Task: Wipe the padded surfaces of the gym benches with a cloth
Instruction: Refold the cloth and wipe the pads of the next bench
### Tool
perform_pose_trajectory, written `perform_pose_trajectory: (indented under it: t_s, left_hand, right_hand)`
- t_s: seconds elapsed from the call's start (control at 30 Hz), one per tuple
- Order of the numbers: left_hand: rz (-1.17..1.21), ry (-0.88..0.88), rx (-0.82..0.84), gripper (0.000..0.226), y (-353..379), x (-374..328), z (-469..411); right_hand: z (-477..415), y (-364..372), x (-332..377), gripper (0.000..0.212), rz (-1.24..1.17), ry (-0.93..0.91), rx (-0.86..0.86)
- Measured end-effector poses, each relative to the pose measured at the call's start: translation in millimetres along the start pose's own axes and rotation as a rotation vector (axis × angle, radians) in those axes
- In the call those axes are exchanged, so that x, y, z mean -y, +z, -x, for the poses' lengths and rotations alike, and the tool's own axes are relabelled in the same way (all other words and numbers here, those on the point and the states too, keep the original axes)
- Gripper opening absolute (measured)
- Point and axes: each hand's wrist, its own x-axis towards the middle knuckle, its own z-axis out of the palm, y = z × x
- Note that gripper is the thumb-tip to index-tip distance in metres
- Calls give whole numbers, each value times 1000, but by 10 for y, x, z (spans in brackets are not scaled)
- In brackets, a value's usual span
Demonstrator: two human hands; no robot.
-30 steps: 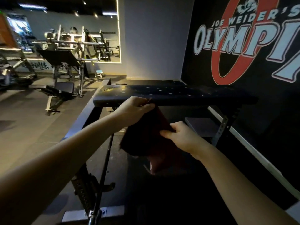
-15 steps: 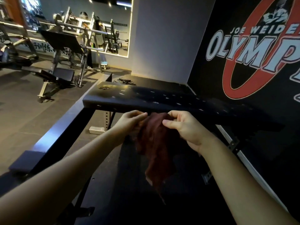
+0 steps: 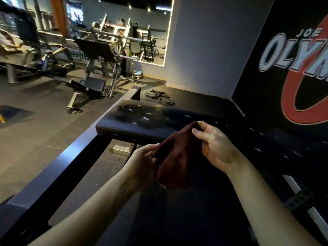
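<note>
Cloth [image 3: 174, 157] between left hand [image 3: 143, 160], right hand [image 3: 215, 146]

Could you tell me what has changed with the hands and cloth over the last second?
The right hand rose and now pinches the cloth's top corner; the left hand shifted to its lower edge. Both hands keep hold, and the cloth remains off the bench pad.

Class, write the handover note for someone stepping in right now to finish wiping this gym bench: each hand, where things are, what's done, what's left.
Left hand: pinching the lower edge of the dark red cloth.
Right hand: pinching its top corner.
The cloth hangs between both hands, in front of the black bench pad, not touching it.
Done: cloth in hand; no sign of wiping.
Left: lay the cloth on the pad and wipe it, then probably the other bench farther back.
</note>
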Motion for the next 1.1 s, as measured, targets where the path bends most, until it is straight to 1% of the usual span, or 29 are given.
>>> perform_pose_trajectory:
  t_s: [0.03,0.07,0.13,0.17,0.23,0.3,0.37,0.43,0.5,0.57,0.6,0.67,0.73,0.8,0.87,0.93,0.97,1.0,1.03,1.07,1.1]
  left_hand:
    - [-7,38,-19,44,-4,-39,-112]
    - [-29,80,-35,48,-6,-74,-219]
    - [-97,168,-119,67,14,-164,-433]
    - [-97,207,-189,76,43,-217,-518]
    - [-85,297,-302,86,112,-312,-663]
    - [-161,374,-365,88,228,-419,-785]
    - [-238,415,-395,82,323,-540,-925]
    - [-308,435,-417,70,432,-669,-1082]
    - [-417,439,-422,57,502,-798,-1283]
    - [-590,458,-449,48,579,-910,-1445]
    - [-700,475,-464,46,605,-956,-1517]
    - [-890,514,-489,42,652,-1042,-1602]
    - [-1045,570,-517,33,662,-1121,-1646]
    - [-1176,586,-537,21,679,-1217,-1649]
    - [-1226,563,-486,14,691,-1322,-1623]
    - [-1179,549,-372,14,678,-1433,-1591]
    - [-1112,528,-304,23,637,-1483,-1595]
    - [-1032,475,-243,31,578,-1528,-1626]
    - [-957,393,-189,33,498,-1562,-1686]
    - [-898,310,-137,26,408,-1570,-1770]
    - [-843,252,-107,15,306,-1554,-1876]
  right_hand:
    - [-118,-57,-12,14,-25,2,8]
    - [-235,-113,-26,15,-47,6,10]
    - [-469,-251,-40,16,-76,19,-2]
    - [-580,-343,-42,15,-72,21,-11]
    - [-803,-563,-37,14,21,9,-44]
    - [-1003,-787,-18,13,137,2,-70]
    - [-1184,-981,-7,11,178,2,-84]
    - [-1365,-1155,38,13,156,-3,-96]
    - [-1530,-1313,121,30,106,3,-63]
    - [-1658,-1451,205,48,86,3,48]
    - [-1708,-1506,255,53,123,-7,105]
    - [-1796,-1578,338,51,326,-74,165]
    - [-1901,-1628,371,39,606,-193,148]
    - [-1979,-1664,409,23,782,-294,115]
    - [-2030,-1736,493,14,817,-314,126]
    - [-2073,-1825,587,13,749,-234,246]
    - [-2104,-1857,609,16,633,-153,350]
    - [-2160,-1866,591,18,465,-52,449]
    - [-2240,-1843,548,18,312,51,519]
    - [-2349,-1815,469,15,228,139,539]
    - [-2444,-1773,378,14,214,210,510]
